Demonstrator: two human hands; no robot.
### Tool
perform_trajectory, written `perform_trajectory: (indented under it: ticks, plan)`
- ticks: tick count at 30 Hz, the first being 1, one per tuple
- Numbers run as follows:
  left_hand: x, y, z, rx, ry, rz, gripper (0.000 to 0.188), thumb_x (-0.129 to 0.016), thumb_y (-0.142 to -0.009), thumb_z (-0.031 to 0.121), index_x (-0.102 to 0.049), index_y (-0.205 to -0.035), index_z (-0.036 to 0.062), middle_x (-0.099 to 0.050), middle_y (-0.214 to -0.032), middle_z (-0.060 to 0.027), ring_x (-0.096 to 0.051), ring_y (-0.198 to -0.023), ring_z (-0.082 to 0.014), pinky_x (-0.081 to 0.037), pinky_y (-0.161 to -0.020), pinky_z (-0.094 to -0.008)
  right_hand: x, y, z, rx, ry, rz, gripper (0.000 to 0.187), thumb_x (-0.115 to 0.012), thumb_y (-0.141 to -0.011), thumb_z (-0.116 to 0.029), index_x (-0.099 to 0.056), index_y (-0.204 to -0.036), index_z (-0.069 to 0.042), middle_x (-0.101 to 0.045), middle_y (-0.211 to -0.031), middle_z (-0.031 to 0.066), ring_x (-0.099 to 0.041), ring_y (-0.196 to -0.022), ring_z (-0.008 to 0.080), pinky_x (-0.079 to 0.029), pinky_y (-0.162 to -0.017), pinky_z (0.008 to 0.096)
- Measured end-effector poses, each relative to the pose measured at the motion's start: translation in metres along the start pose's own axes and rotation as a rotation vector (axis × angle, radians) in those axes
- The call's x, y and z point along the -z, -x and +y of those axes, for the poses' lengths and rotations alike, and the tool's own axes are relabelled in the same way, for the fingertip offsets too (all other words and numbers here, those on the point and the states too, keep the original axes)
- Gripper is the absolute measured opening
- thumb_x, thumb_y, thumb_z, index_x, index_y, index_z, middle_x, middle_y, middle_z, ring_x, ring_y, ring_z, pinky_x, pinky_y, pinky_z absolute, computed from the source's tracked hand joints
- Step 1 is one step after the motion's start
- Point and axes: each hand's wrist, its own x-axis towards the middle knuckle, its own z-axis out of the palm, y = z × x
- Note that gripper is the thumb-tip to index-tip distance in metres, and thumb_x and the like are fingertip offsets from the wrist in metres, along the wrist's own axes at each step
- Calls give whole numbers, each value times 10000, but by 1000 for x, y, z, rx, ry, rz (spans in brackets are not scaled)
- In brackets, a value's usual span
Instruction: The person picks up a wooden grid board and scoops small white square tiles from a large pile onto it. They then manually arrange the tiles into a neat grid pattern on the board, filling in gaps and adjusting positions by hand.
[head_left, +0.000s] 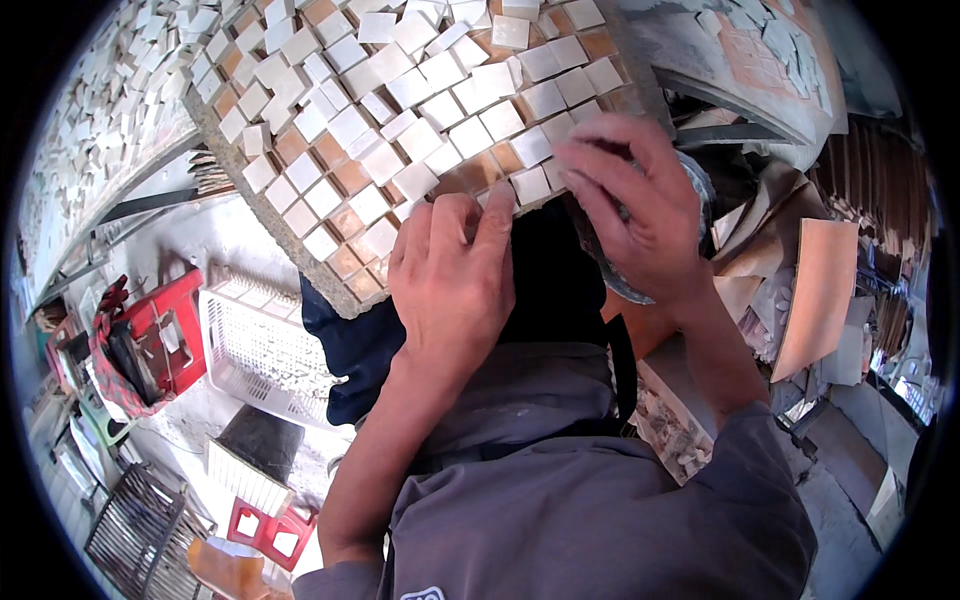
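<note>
A grid board (262, 205) with brown square cells lies tilted before me. Small white square tiles (501, 120) sit in many cells, and others lie loose and askew on top. At the board's near edge rests my left hand (450, 270), its fingers curled down and its thumb stretched beside a tile; the curled fingertips, and anything under them, are hidden. Over the near right part of the board is my right hand (640, 205), slightly blurred. Its fingers are bent and apart, the tips close to a white tile (531, 186); I make out nothing held between them.
More loose white tiles (120, 110) cover a surface at the far left. A white plastic basket (262, 345) and a red stool (165, 335) stand at left. Tile pieces (760, 50) lie on a ledge at far right, above cardboard (815, 300) and stacked brown sheets (875, 190).
</note>
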Motion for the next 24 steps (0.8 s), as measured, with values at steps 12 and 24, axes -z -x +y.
perform_trajectory:
  ticks: [12, 24]
  plan:
    - [1, 4, -1, 24, 41, -41, 371, -766, -871, 15, -729, -1232, 95, -625, -959, -98, -628, -841, -290, -522, -714, -406, -9, -17, 5, 10, 84, -65, 225, -780, -839, -30, -687, -1043, -29, -632, -1048, 106, -628, -985, 325, -531, -837, 427]
    - [-1, 7, -3, 8, 73, -3, 383, -754, -825, 18, -728, -1205, 61, -589, -956, -92, -595, -817, -278, -506, -690, -397, -13, -16, 7, 232, -65, -110, 230, -754, -785, 69, -693, -998, 6, -702, -1046, 124, -671, -955, 330, -562, -812, 405]
